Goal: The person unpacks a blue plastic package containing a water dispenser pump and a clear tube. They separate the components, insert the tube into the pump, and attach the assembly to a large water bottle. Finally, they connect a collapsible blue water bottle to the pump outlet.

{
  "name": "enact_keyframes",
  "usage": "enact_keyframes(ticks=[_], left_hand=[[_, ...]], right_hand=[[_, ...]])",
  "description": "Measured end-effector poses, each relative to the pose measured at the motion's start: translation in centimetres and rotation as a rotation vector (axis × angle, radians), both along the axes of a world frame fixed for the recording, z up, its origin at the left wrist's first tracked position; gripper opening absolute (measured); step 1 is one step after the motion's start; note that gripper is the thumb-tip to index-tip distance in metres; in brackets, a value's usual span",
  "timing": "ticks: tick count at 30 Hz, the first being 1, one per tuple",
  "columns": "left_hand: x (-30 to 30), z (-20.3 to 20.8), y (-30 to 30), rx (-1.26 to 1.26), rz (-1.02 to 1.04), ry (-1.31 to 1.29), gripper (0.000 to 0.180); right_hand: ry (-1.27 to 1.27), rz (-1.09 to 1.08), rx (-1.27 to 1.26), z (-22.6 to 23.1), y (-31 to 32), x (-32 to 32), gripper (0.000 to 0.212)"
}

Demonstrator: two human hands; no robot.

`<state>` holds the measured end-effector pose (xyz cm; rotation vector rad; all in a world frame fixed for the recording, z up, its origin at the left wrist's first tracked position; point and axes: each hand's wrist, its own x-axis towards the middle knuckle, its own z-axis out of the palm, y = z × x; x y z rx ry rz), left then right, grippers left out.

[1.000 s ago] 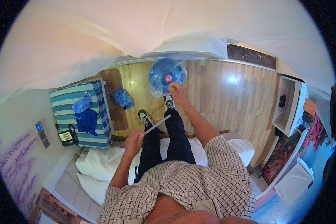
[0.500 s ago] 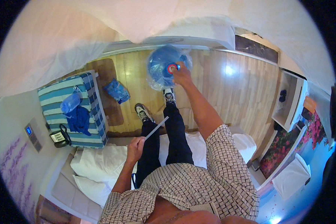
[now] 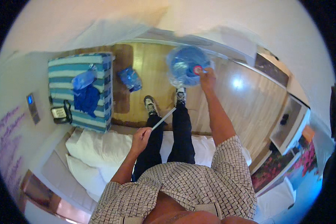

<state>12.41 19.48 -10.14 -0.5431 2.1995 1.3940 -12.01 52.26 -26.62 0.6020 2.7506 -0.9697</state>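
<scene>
A big round blue bottle (image 3: 186, 61), loosely wrapped in clear film (image 3: 174, 76), is seen standing on the wooden floor (image 3: 227, 104) at the far side, just beyond the shoes (image 3: 180, 96). The right hand (image 3: 208, 79) is held at its red-and-white disc (image 3: 198, 70), with the fingers gathered at the disc's right edge; whether anything is pinched there cannot be told. In the left hand (image 3: 142, 138), nearer and to the left, the near end of a slim pale strip (image 3: 163, 118) is gripped between closed fingers, its free end pointing far and right above the legs.

The bottle is judged stiff-walled, and heavy if filled, though its contents cannot be made out. The film is likely to be slippery and to shift under the palm, so a firmer hold would be had at the neck or with the body cradled from below. The strip looks light and fairly rigid, since it is held straight from one end; it is best taken near an end, and it might snap if bent.

A printed mark is carried on the disc, partly covered by the fingers and too small to be read. No lettering can be made out on the strip.
</scene>
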Motion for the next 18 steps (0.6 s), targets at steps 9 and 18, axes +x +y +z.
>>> enact_keyframes(ticks=[9,18], left_hand=[[1.5,-0.9,-0.3,0.016,0.041,-0.120,0.020],[-0.2,-0.5,-0.6,0.130,0.336,-0.015,0.017]], right_hand=[[0.040,-0.317,-0.807,3.3,-4.3,-1.7,0.034],[-0.327,0.068,-0.635,6.4,-9.8,7.8,0.022]])
